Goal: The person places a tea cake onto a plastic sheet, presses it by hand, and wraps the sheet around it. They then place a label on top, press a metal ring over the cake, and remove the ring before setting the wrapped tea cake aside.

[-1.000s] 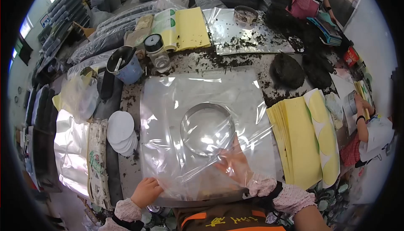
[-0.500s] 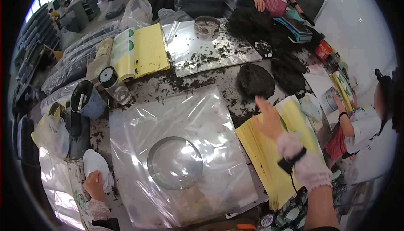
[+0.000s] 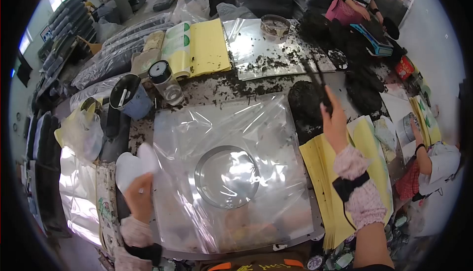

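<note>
My left hand [image 3: 139,199] pinches a white paper disc [image 3: 147,160], blurred by motion. More white discs [image 3: 127,170] show beside it at the left of the table. My right hand [image 3: 336,125] is closed around a dark, two-pronged tool that looks like tongs [image 3: 320,86], its prongs pointing up and away. Just behind that hand lies a round, dark, crumbly cake [image 3: 301,101]. Between my hands, a clear ring [image 3: 198,184] rests on transparent plastic sheets [image 3: 172,133].
Yellow paper sheets [image 3: 318,187] lie right of the plastic. A blue cup [image 3: 135,104] and a lidded jar [image 3: 170,88] stand at the left back. Beyond are a dark heap [image 3: 320,29] and a blue scale [image 3: 377,41]. Two people work nearby, one at the back, one at right.
My left hand has lifted a white disc and moved right. My right hand, open before, now holds the dark tongs. The whole view has shifted.
</note>
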Demonstrator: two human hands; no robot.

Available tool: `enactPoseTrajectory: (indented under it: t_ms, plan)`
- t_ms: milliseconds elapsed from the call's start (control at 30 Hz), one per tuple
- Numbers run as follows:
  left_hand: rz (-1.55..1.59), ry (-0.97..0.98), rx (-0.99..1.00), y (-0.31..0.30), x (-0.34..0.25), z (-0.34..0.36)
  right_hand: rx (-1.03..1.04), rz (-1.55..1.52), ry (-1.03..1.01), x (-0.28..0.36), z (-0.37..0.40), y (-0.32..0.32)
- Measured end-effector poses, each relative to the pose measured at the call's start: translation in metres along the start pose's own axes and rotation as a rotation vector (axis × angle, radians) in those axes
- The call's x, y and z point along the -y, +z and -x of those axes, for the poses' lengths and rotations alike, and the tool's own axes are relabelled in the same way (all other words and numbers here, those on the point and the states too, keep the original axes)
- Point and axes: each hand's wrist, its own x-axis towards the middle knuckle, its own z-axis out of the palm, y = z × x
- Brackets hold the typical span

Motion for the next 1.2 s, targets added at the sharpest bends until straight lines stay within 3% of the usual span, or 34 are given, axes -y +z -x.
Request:
enactPoseTrajectory:
  t_ms: [67,133,233,267,300,333,367,433,467,533,633,733,933,1033,1200]
  plan:
    - [-0.057,0.469,0.237,0.038,-0.052,0.019,0.053,0.053,-0.192,0.039,0.026,0.019]
    - [-0.037,0.569,0.417,0.073,-0.097,0.035,0.239,0.13,-0.357,0.093,0.058,0.03]
    - [0.127,0.664,0.54,0.063,-0.076,0.063,0.412,0.096,-0.628,0.125,0.15,0.08]
    - [0.114,0.697,0.573,0.051,-0.076,0.06,0.547,0.102,-0.576,0.129,0.173,0.085]
    - [0.101,0.724,0.603,0.033,-0.08,0.06,0.64,0.24,-0.688,0.127,0.183,0.092]
    - [0.085,0.752,0.62,0.023,-0.08,0.056,0.653,0.193,-0.639,0.125,0.184,0.092]
    - [0.056,0.653,0.575,0.034,-0.062,0.059,0.668,0.146,-0.598,0.136,0.17,0.084]
    - [-0.038,0.391,0.592,0.042,-0.082,0.015,0.669,-0.006,-0.514,0.154,0.139,0.075]
    - [-0.167,0.204,0.774,0.044,-0.095,-0.002,0.785,0.084,-0.461,0.172,0.111,0.068]
    - [-0.273,0.306,0.83,0.072,-0.099,-0.012,0.906,0.352,-0.263,0.178,0.093,0.092]
    - [-0.543,0.42,0.982,0.11,-0.096,-0.01,0.957,0.477,-0.229,0.141,0.114,0.135]
    - [-0.648,0.463,0.948,0.124,-0.09,-0.001,0.884,0.496,-0.197,0.127,0.131,0.157]
    - [-0.428,0.45,0.97,0.138,-0.07,-0.001,0.849,0.52,-0.168,0.107,0.142,0.176]
    - [-0.46,0.504,0.965,0.162,-0.054,0.009,0.73,0.561,-0.123,0.092,0.159,0.198]
    - [-0.451,0.427,1.028,0.152,-0.067,0.003,0.862,0.45,-0.157,0.117,0.136,0.157]
